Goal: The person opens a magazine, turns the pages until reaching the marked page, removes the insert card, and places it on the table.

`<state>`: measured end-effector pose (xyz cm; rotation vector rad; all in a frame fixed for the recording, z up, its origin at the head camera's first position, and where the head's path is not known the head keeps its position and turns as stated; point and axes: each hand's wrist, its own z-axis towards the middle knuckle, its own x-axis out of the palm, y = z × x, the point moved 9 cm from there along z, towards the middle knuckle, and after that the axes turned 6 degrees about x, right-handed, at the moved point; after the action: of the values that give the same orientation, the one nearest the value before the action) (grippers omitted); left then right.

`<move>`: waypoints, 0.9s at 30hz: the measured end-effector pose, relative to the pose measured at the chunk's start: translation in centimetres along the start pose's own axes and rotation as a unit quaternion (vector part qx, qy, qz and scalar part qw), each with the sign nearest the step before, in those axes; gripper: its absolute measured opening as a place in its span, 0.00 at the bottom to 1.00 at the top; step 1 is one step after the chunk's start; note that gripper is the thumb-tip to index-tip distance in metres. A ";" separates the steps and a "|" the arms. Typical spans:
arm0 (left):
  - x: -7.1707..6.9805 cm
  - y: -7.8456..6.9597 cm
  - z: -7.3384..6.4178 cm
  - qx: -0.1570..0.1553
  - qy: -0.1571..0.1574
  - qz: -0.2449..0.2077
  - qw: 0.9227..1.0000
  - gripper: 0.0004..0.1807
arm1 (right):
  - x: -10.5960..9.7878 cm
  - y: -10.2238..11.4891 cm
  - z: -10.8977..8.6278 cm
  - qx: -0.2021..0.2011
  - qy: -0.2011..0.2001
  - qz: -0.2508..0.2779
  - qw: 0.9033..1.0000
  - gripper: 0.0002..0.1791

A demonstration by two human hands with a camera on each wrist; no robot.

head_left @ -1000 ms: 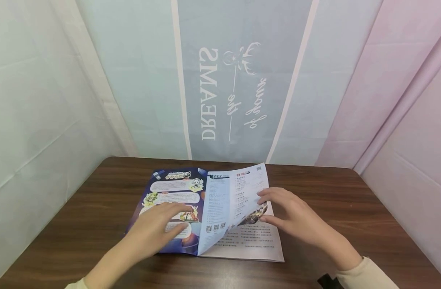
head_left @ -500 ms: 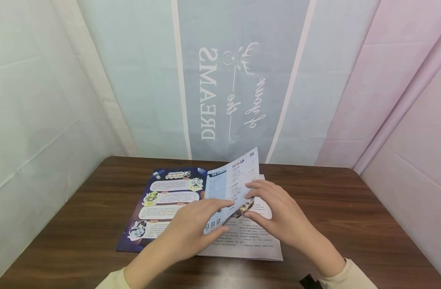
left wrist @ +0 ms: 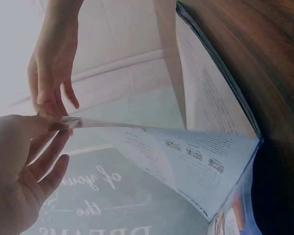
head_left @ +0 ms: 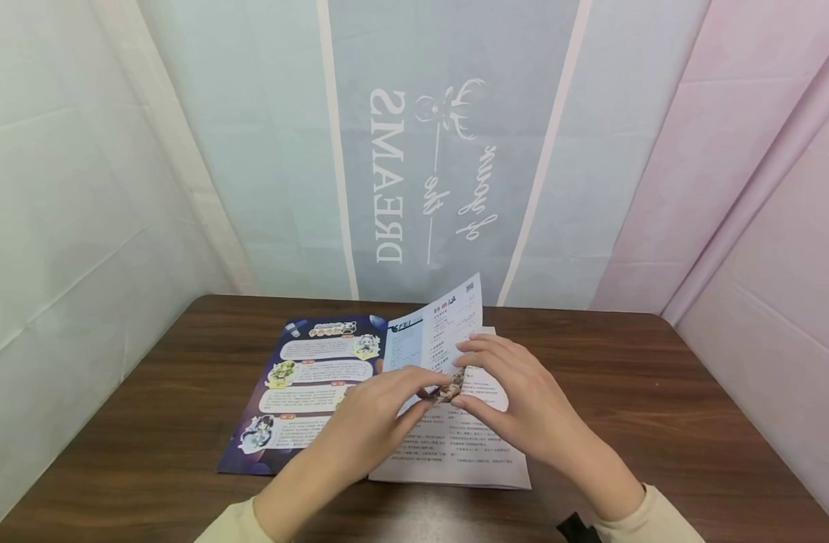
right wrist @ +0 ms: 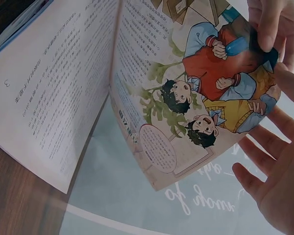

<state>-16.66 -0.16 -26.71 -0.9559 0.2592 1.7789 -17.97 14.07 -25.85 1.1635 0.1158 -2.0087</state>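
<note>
A magazine lies open on the table, its dark purple left side (head_left: 265, 392) and its white text page (head_left: 455, 452) flat. Between them a single page (head_left: 455, 317) stands lifted and curved. My left hand (head_left: 360, 415) pinches the free edge of this page between thumb and forefinger. Close beside it, my right hand (head_left: 526, 400) holds the same edge, thumb on one face and fingers on the other. The right wrist view shows the page's illustrated face (right wrist: 210, 88), with cartoon figures and print. In the left wrist view, the contents side (left wrist: 186, 161) carries several QR codes.
Dark brown wood makes up the tabletop (head_left: 658, 407). Fabric curtains (head_left: 265, 151) printed with mirrored lettering hang behind it, with pale panels at both sides. A small black object (head_left: 577, 528) sits by the right sleeve.
My left hand has come off the purple page, moved right, and taken hold of the lifted page's edge. The right hand has drawn the page left, raising it more upright.
</note>
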 end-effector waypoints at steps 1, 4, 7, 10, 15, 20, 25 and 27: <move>-0.1 0.2 -0.1 -0.003 -0.004 0.000 1.000 0.19 | -0.1 0.0 0.0 -0.001 -0.002 0.001 1.000 0.28; -0.4 0.9 -0.7 -0.027 -0.008 0.013 1.000 0.23 | -0.6 -0.2 -0.2 0.002 -0.010 0.005 1.000 0.30; -0.8 2.0 -1.7 -0.065 -0.008 0.032 0.997 0.28 | -1.0 -0.8 -0.4 0.013 -0.011 0.008 1.000 0.26; -1.3 3.2 -2.8 -0.101 -0.008 0.052 0.994 0.33 | -1.1 -1.6 -0.7 0.032 -0.003 0.003 0.999 0.26; -2.2 5.0 -4.7 -0.152 -0.008 0.077 0.985 0.38 | -0.5 -2.9 -1.5 0.053 0.022 -0.002 0.998 0.25; -3.3 6.4 -6.4 -0.169 -0.012 0.087 0.982 0.39 | 0.3 -4.0 -2.7 0.048 0.055 -0.007 0.997 0.24; -4.5 7.4 -8.2 -0.162 -0.009 0.099 0.982 0.42 | 0.9 -5.1 -3.9 0.038 0.083 -0.017 0.996 0.24; -4.8 7.7 -9.0 -0.163 -0.002 0.106 0.981 0.42 | 1.1 -5.6 -4.4 0.037 0.092 -0.020 0.995 0.24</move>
<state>-18.38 -12.00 -31.17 -1.1905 0.0686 2.0608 -18.95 19.13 -30.82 1.4032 0.1599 -1.9511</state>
